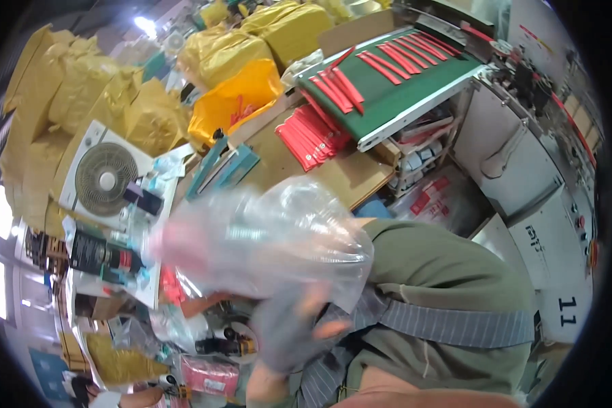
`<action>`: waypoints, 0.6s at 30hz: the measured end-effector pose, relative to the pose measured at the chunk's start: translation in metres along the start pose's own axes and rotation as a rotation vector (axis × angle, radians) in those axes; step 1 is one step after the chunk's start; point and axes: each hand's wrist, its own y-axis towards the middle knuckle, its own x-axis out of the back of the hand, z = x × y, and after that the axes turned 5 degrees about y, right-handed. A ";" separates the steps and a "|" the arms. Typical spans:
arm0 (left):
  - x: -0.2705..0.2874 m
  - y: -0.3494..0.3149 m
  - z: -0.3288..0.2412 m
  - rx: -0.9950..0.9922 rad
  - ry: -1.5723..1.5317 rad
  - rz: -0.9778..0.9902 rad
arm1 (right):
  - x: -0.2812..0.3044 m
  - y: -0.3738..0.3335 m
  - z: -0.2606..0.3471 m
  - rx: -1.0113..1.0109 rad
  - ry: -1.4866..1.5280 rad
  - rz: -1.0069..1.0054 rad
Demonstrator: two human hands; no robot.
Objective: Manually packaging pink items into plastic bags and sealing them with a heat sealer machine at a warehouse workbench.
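Note:
A large clear plastic bag [299,224], blurred by motion, spreads across the middle of the view. A pinkish smear [180,245] shows at its left end; I cannot tell what it is. At the bag's lower edge is my left hand [285,323], in a grey glove with bare fingertips. It is smeared, so its grip on the bag is unclear. From the olive sleeve [428,258], my right arm reaches left behind the bag, which hides my right hand. Beyond the bag, a stack of flat red strips [309,138] lies on a brown board [350,178].
A green conveyor belt [387,88] carries rows of red strips at the back. Near it stands a yellow-orange sack [234,98]. To the left are a box fan [107,178], a dark bottle [120,258] and large yellow bags [81,95]. Another person [109,396] is at lower left.

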 end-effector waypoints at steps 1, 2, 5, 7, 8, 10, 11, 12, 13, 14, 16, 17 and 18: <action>0.014 -0.045 0.009 0.448 0.037 -0.169 | 0.009 0.009 0.010 0.044 -0.078 -0.005; 0.043 -0.019 -0.010 0.747 -0.143 -0.419 | 0.016 0.003 -0.010 0.037 -0.088 -0.023; 0.079 -0.086 0.049 0.647 0.390 -0.199 | 0.013 -0.017 -0.045 -0.184 -0.331 0.553; 0.046 -0.181 0.101 0.913 0.212 0.096 | 0.022 -0.019 -0.063 -0.325 -0.504 0.927; 0.032 -0.212 0.113 1.056 0.151 0.153 | 0.019 -0.017 -0.073 -0.390 -0.577 1.119; -0.026 -0.313 0.138 1.266 -0.100 -0.416 | 0.018 -0.017 -0.088 -0.544 -0.729 1.479; -0.054 -0.415 0.154 1.447 0.113 -0.248 | 0.013 -0.019 -0.092 -0.612 -0.794 1.677; -0.085 -0.474 0.152 1.461 0.510 0.371 | 0.039 0.006 -0.082 -0.591 -0.847 1.225; -0.123 -0.536 0.139 1.641 0.471 0.436 | 0.085 0.031 -0.109 -0.355 -0.900 0.827; -0.151 -0.561 0.137 1.785 0.422 0.516 | 0.156 0.064 -0.150 -0.262 -0.192 0.291; -0.164 -0.569 0.107 1.925 0.291 0.416 | 0.225 0.151 -0.104 -0.304 -1.408 -0.260; -0.165 -0.568 0.105 2.029 0.186 0.307 | 0.283 0.179 -0.075 -0.522 -1.600 -0.148; -0.168 -0.569 0.104 2.035 0.177 0.295 | 0.326 0.181 -0.073 -0.295 -1.724 -0.149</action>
